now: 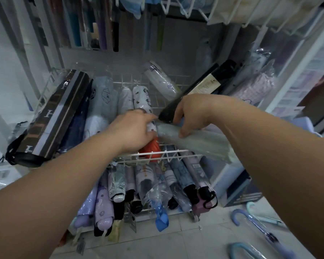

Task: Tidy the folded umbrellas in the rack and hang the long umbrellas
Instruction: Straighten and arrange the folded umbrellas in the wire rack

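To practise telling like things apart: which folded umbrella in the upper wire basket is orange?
The orange umbrella, at the front rim beneath the left hand. The others are white, grey or dark, and the right hand holds a pale green umbrella.

pale-green umbrella (198,141), orange umbrella (151,149) — white rack (163,155)

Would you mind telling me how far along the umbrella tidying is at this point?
Done: the left umbrellas in the upper rack lie side by side. In hand: the right hand grips a pale green umbrella, the left hand holds a white patterned umbrella. Left: a black umbrella lies askew, and long umbrellas lie on the floor.
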Tool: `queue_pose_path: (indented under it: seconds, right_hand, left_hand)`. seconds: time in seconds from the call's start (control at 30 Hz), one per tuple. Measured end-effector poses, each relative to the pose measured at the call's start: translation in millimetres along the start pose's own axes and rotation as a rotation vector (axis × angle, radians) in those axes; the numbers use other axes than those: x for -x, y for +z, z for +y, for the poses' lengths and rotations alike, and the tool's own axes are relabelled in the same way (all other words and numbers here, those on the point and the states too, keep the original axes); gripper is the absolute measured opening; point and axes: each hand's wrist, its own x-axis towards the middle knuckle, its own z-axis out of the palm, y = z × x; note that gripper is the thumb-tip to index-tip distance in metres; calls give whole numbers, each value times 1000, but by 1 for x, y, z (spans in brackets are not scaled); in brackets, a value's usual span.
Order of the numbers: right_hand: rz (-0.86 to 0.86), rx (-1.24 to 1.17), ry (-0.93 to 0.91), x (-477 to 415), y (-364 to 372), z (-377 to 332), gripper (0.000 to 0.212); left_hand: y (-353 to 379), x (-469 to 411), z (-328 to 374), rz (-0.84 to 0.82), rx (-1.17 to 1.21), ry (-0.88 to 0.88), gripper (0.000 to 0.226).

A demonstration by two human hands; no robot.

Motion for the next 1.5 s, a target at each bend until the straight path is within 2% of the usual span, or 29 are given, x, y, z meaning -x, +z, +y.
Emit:
queue_pose_path:
  seconds: [0.07, 0.17, 0.33, 0.43, 0.57, 0.73, 0.87, 1.03, 1.17, 1.3, 1.33, 1.43, 1.5]
  right_hand:
    - [18, -32, -5, 6, 2, 7, 45]
    - [16, -77, -2, 11, 5, 17, 48]
    - [-20, -53, -48, 20, 9, 19, 63]
    - [35, -36, -67, 25, 13, 15, 62]
    - [108, -138, -49, 32, 15, 15, 59]
    - [245, -217, -8, 47, 3, 27, 58]
    - [429, -509, 16, 49, 0, 32, 54]
    - [554, -844, -29, 13, 20, -6, 59]
    - [571, -1103, -67, -22, 38, -42, 55]
    - [582, -1394, -49, -54, 42, -81, 51]
    - [593, -1426, -30, -61, 42, -89, 51]
    - [570, -1368, -18, -76, 47, -106, 52]
    - [523, -1277, -45, -76, 53, -108, 54]
  left_hand:
    - [4, 6, 14, 67, 159, 23, 53]
    - [9, 11, 32, 21, 259, 31, 48]
    - [17, 20, 48, -62, 331, -12, 62]
    - [22, 24, 53, -83, 393, -15, 69]
    - [24, 24, 59, -67, 508, -39, 66]
    - [18, 30, 66, -11, 923, -85, 58]
    - [7, 32, 65, 120, 1080, -56, 54]
    - [-4, 29, 40, 235, 1187, -147, 52]
    - [-12, 30, 7, 246, 1056, -214, 55]
    - [-26, 32, -17, 199, 747, -192, 96]
    - [-30, 33, -20, 190, 636, -183, 93]
    - [-39, 36, -32, 173, 276, -142, 59]
    - [-44, 41, -39, 126, 15, -134, 62]
